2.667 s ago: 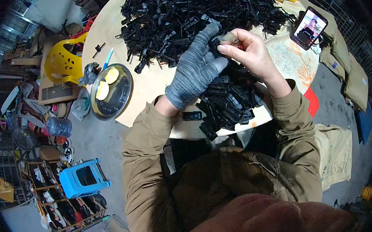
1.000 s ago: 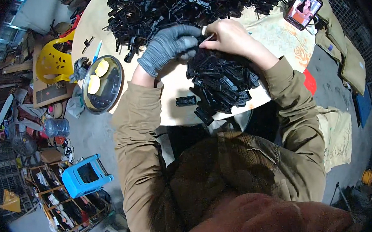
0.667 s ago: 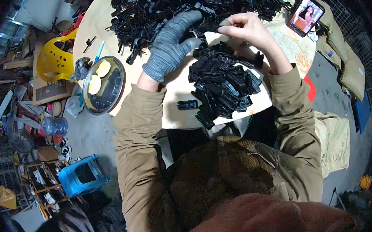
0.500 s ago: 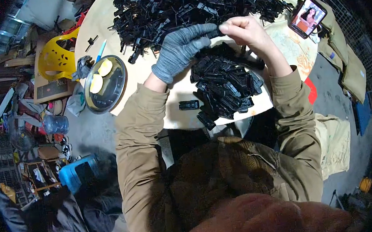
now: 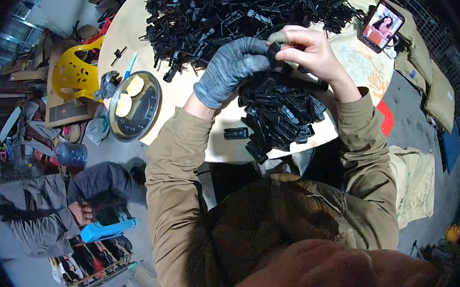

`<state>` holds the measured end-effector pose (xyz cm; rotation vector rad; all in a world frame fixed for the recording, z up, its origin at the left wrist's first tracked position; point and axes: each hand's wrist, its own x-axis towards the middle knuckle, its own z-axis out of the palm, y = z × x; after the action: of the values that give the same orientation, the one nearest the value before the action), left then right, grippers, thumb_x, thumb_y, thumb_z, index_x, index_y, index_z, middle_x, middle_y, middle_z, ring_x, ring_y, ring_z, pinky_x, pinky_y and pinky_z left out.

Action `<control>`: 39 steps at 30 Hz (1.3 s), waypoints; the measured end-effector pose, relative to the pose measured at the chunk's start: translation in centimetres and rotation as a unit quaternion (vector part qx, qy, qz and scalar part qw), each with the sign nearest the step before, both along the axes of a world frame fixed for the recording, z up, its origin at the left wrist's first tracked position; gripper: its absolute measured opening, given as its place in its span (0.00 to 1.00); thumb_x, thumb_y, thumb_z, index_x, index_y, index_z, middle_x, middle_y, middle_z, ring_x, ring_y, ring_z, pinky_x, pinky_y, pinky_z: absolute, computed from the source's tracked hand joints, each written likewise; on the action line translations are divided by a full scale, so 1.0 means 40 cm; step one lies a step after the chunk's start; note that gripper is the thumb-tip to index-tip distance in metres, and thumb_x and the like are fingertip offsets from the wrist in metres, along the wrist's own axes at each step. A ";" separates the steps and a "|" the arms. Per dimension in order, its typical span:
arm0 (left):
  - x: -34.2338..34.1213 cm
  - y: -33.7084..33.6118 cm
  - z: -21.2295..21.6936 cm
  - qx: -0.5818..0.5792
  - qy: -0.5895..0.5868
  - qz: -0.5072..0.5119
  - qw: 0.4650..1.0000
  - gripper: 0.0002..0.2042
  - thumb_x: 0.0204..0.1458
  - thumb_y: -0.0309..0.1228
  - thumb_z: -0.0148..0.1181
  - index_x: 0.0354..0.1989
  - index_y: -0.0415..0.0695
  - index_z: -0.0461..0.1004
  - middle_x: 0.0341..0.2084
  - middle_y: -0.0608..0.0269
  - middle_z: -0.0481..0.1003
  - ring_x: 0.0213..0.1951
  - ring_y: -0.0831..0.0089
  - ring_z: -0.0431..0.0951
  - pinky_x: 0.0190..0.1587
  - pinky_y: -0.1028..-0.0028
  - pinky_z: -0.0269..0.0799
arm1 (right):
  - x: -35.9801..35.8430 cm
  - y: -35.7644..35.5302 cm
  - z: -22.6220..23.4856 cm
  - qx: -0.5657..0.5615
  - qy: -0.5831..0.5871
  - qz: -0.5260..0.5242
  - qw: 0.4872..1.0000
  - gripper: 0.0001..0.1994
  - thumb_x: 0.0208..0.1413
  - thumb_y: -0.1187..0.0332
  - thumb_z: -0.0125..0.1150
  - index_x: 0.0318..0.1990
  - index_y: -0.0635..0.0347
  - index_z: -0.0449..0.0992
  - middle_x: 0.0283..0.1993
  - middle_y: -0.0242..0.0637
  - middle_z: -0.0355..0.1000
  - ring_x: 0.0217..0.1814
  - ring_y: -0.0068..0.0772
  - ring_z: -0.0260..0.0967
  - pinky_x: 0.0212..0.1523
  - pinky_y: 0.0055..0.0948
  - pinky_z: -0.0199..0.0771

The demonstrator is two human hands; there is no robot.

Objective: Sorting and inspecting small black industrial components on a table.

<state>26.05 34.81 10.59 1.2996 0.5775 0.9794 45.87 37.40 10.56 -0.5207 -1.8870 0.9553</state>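
The gloved left hand (image 5: 233, 69) and bare right hand (image 5: 309, 49) meet fingertip to fingertip, both pinching 1 small black plastic part (image 5: 274, 48); its shape is mostly hidden by the fingers. Just below them lies a stack of black parts (image 5: 282, 114); beyond them, a tangled black heap (image 5: 240, 6), cut off at the top edge.

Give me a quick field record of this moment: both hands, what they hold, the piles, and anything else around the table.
left hand: grey-gloved left hand, pinching a small black plastic part
right hand: bare right hand, gripping the same part
near pile: stacked black parts under the hands
far pile: large loose heap of black plastic parts
table: pale round tabletop
left of table: round metal tray with yellow slices
right: propped smartphone, screen lit
bystander: another person's hand on a blue case
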 end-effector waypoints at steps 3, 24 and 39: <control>0.007 0.005 -0.018 0.003 0.019 0.038 0.999 0.09 0.42 0.28 0.61 0.33 0.42 0.72 0.28 0.68 0.73 0.32 0.82 0.70 0.38 0.82 0.66 | -0.005 -0.005 0.002 0.044 -0.052 0.028 0.997 0.11 0.45 0.76 0.57 0.39 0.67 0.73 0.30 0.30 0.64 0.28 0.16 0.60 0.28 0.15 0.60; 0.044 -0.032 -0.018 0.233 0.106 0.266 0.929 0.14 0.44 0.25 0.59 0.41 0.37 0.71 0.35 0.60 0.73 0.36 0.75 0.72 0.40 0.77 0.69 | -0.052 -0.061 -0.011 -0.038 -0.017 -0.070 0.997 0.07 0.55 0.69 0.48 0.30 0.64 0.68 0.22 0.26 0.63 0.23 0.13 0.57 0.24 0.14 0.56; 0.022 -0.026 0.036 -0.007 -0.156 0.109 0.982 0.21 0.51 0.34 0.50 0.53 0.40 0.57 0.46 0.51 0.66 0.45 0.65 0.71 0.46 0.72 0.69 | -0.026 -0.040 0.000 0.042 0.011 -0.111 0.993 0.07 0.49 0.73 0.57 0.36 0.63 0.69 0.27 0.26 0.65 0.23 0.11 0.57 0.22 0.12 0.56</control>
<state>26.93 33.79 12.03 1.0552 0.4888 1.3294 44.85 35.80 10.58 -0.6512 -1.7968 0.7302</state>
